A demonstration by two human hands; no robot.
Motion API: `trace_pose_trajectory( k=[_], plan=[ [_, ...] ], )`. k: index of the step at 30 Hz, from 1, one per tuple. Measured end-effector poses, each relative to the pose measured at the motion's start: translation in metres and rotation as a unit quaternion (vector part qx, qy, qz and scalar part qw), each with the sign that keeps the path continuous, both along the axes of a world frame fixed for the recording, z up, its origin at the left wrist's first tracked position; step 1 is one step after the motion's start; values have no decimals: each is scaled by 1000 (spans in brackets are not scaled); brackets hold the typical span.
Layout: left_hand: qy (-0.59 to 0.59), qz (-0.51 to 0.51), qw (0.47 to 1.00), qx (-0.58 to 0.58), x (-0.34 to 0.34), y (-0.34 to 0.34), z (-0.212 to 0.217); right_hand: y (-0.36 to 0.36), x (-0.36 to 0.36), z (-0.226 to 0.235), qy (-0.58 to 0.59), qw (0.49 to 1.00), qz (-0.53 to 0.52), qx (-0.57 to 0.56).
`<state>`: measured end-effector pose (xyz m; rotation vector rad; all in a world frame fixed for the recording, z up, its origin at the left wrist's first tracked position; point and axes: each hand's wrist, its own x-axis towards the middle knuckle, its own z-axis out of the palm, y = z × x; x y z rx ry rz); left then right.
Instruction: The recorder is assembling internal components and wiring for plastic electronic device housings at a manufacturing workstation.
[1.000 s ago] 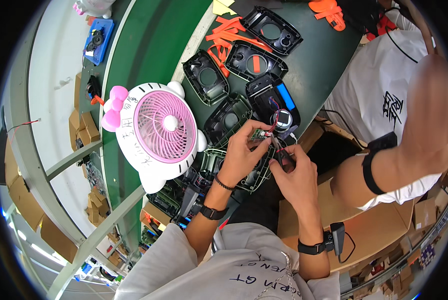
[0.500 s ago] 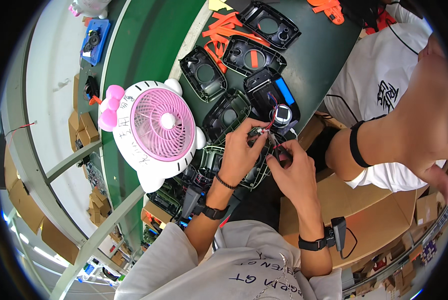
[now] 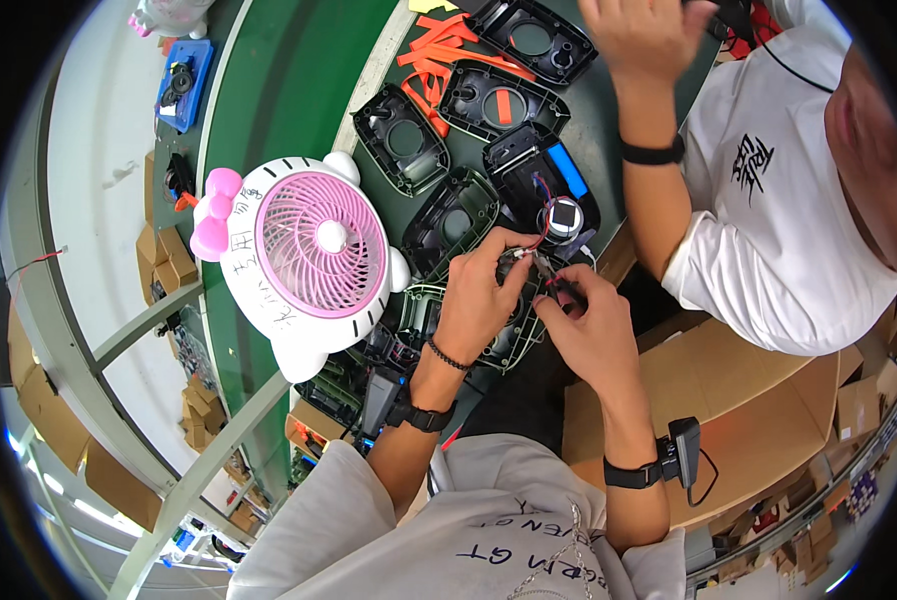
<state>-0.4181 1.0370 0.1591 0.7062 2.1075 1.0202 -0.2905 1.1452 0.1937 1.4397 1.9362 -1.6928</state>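
My left hand [image 3: 481,300] pinches thin wires with a small white connector [image 3: 525,254] between thumb and fingertips. My right hand [image 3: 597,325] grips small dark-handled pliers [image 3: 563,293], whose metal tip meets the wires by my left fingertips; the exact contact is too small to make out. Red and dark wires [image 3: 543,228] run from there up to a round white part with a dark square [image 3: 566,220]. That part rests at the near end of a black housing with a blue strip [image 3: 534,170]. Below my hands lies a green-edged black shell [image 3: 509,345], partly covered.
More black shells [image 3: 404,138] and orange strips [image 3: 432,85] lie beyond my hands. A white and pink fan [image 3: 319,240] stands left on the green table. At right, a co-worker's arm [image 3: 649,130] reaches over the table's far side. A cardboard box [image 3: 709,380] is below right.
The co-worker's arm has swung from the right edge to over the table's far side. My right hand has turned slightly and the pliers show more clearly. My left hand keeps its pinch.
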Motion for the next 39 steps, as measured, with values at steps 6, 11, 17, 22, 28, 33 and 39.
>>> trace_pose_trajectory(
  k=[6, 11, 17, 22, 28, 33, 39],
  plan=[
    [-32, 14, 999, 17, -4, -7, -6, -3, 2, -8, 35, 998, -35, -27],
    [-104, -1, 994, 16, -8, -6, -12, 10, 14, -17, 61, 982, -76, -164],
    [-166, -23, 982, 91, -26, -6, -15, 28, 6, -12, 47, 938, -107, -327],
    [-267, -1, 959, 92, -35, -3, -13, 39, 10, -22, 59, 887, -129, -440],
    [-375, 56, 917, 127, -34, -6, -17, 33, 25, -43, 136, 764, -194, -600],
    [-314, 128, 933, 119, -39, -7, -5, 21, 35, -31, 123, 878, -148, -438],
    [-150, 175, 960, 160, -50, 22, -17, -10, 42, -31, 58, 996, -61, 37]
  ],
)
